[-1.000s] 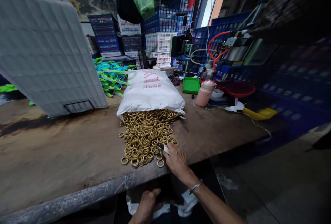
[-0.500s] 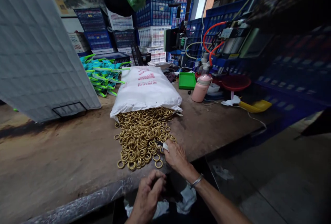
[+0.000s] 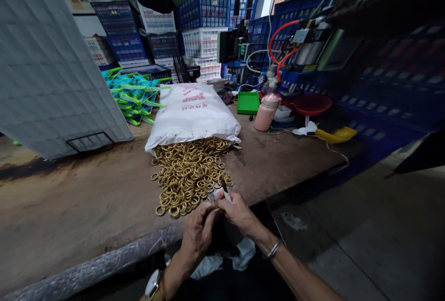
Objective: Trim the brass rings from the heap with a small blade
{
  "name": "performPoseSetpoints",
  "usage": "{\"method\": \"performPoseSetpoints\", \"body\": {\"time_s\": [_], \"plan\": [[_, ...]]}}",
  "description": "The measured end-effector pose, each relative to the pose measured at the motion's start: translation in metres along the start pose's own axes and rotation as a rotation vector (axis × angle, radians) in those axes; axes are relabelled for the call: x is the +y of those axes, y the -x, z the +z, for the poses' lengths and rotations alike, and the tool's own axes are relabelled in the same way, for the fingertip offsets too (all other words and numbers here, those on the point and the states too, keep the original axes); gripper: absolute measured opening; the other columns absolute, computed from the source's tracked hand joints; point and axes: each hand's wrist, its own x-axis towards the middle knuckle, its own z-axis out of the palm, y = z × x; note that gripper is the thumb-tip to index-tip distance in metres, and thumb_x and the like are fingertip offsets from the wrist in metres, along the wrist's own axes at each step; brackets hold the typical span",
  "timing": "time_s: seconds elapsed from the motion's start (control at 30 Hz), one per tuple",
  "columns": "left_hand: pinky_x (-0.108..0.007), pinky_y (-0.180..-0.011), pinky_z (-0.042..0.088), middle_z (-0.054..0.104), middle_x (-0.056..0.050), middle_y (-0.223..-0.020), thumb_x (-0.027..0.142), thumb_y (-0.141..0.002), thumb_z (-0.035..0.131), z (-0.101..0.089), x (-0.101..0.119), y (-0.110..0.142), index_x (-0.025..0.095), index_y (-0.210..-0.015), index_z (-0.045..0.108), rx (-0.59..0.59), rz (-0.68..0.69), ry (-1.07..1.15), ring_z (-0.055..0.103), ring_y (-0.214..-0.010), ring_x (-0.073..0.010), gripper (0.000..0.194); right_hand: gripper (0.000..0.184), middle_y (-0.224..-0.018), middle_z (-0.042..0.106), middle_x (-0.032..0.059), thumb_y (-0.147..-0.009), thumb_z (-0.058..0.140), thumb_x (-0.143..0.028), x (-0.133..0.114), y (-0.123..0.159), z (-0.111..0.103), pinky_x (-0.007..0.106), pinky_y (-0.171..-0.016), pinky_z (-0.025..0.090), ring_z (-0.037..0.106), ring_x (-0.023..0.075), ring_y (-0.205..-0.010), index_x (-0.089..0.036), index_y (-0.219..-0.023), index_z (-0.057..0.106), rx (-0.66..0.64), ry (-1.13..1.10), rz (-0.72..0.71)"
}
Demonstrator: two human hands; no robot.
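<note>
Brass-coloured rings are lying in a loose heap just in front of the white sack, the rearmost ones reaching in under its open mouth. Nearest of all, in front of the sack with the heap lying between, the left hand and the right hand are meeting at the fingertips. A wristwatch is circling the left wrist, and a metal bracelet is circling the right one. The left hand is curling its thumb and fingers together; whether it is pinching a ring I cannot tell, as the fingers are hiding the spot. The right hand is grasping a small tool, whose dark tip is pointing toward the sack. Both heap and sack are resting on the brown table.

To the left of the sack, a tall ribbed panel is standing tilted. Well to the right of the sack, a yellow scoop is lying, and nearer to it a pink bottle is standing upright. Turquoise and lime pieces are piling up beside the sack's left far side; a green tray is sitting near its right far side. Behind the sack, blue and white crates are standing in stacks.
</note>
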Motion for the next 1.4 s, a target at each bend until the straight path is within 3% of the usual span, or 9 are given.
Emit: {"method": "performPoseSetpoints", "body": {"time_s": [0.13,0.23,0.53,0.67,0.8,0.9,1.07,1.23,1.4], "plan": [[-0.020,-0.045,0.036,0.052,0.003,-0.055,0.030,-0.072,0.060,0.001,-0.003,0.005,0.018,-0.068,0.062,0.031,-0.101,0.034,0.044,-0.045,-0.0098,0.012,0.017,-0.056,0.045,-0.0055,-0.076,0.048,-0.031,-0.001,0.007,0.002,0.019,-0.054,0.035,0.041,0.0086,-0.054,-0.018,-0.066,0.050,-0.062,0.031,-0.043],[-0.017,-0.038,0.031,0.049,0.005,-0.052,0.036,-0.071,0.061,0.003,0.000,0.009,0.017,-0.068,0.057,0.041,-0.201,0.103,0.040,-0.039,-0.0067,0.020,0.017,-0.060,0.048,-0.0042,-0.075,0.051,-0.033,-0.001,0.010,0.003,0.020,-0.058,0.036,0.044,0.0097,-0.059,-0.018,-0.067,0.051,-0.049,0.125,-0.081],[-0.015,-0.038,0.032,0.053,0.003,-0.057,0.043,-0.078,0.053,-0.003,-0.002,0.016,0.015,-0.074,0.054,-0.156,-0.376,0.231,0.040,-0.040,-0.0043,0.028,0.018,-0.057,0.046,-0.0042,-0.076,0.048,-0.032,0.001,0.015,0.004,0.021,-0.055,0.034,0.043,0.0101,-0.057,-0.018,-0.064,0.048,-0.062,0.160,-0.022],[-0.015,-0.037,0.032,0.052,0.004,-0.059,0.040,-0.076,0.057,-0.002,-0.004,0.018,0.016,-0.077,0.053,-0.145,-0.409,0.367,0.040,-0.041,-0.0043,0.024,0.025,-0.055,0.047,-0.0033,-0.081,0.039,-0.032,0.003,0.014,0.003,0.021,-0.052,0.033,0.044,0.0100,-0.053,-0.018,-0.062,0.046,-0.088,0.121,-0.022],[-0.015,-0.036,0.032,0.051,0.004,-0.058,0.040,-0.075,0.058,-0.001,0.000,0.018,0.016,-0.075,0.051,-0.082,-0.421,0.422,0.039,-0.039,-0.0041,0.024,0.019,-0.055,0.047,-0.0033,-0.081,0.039,-0.027,0.012,0.015,0.002,0.021,-0.052,0.030,0.043,0.0100,-0.052,-0.019,-0.064,0.044,-0.023,0.344,-0.084],[-0.015,-0.037,0.033,0.049,0.005,-0.054,0.040,-0.076,0.057,-0.001,0.003,0.017,0.016,-0.073,0.051,-0.061,-0.408,0.410,0.037,-0.039,-0.0039,0.025,0.009,-0.060,0.052,-0.0019,-0.076,0.041,-0.017,0.016,0.020,0.003,0.021,-0.053,0.029,0.046,0.0105,-0.055,-0.019,-0.071,0.048,-0.123,0.531,-0.145],[-0.016,-0.038,0.035,0.049,0.005,-0.053,0.044,-0.071,0.060,-0.002,0.004,0.017,0.016,-0.074,0.052,-0.030,-0.377,0.330,0.038,-0.039,-0.0043,0.029,0.022,-0.073,0.060,0.0016,-0.070,0.039,-0.010,0.013,0.028,0.005,0.023,-0.058,0.028,0.053,0.0137,-0.066,-0.018,-0.085,0.052,-0.206,0.780,-0.210],[-0.016,-0.036,0.035,0.046,0.007,-0.045,0.046,-0.073,0.058,-0.004,0.002,0.018,0.016,-0.069,0.050,-0.009,-0.390,0.244,0.038,-0.036,-0.0047,0.031,0.030,-0.082,0.062,0.0055,-0.068,0.039,-0.009,0.008,0.028,0.010,0.026,-0.061,0.029,0.055,0.0170,-0.072,-0.016,-0.095,0.051,-0.200,0.970,-0.132],[-0.018,-0.036,0.038,0.050,0.005,-0.049,0.043,-0.073,0.059,-0.007,0.000,0.031,0.015,-0.072,0.052,-0.063,-0.399,0.365,0.040,-0.035,-0.0049,0.029,0.029,-0.086,0.063,0.0078,-0.072,0.036,-0.005,0.007,0.017,0.006,0.026,-0.061,0.029,0.056,0.0170,-0.073,-0.015,-0.095,0.051,-0.085,1.031,-0.064]]}}
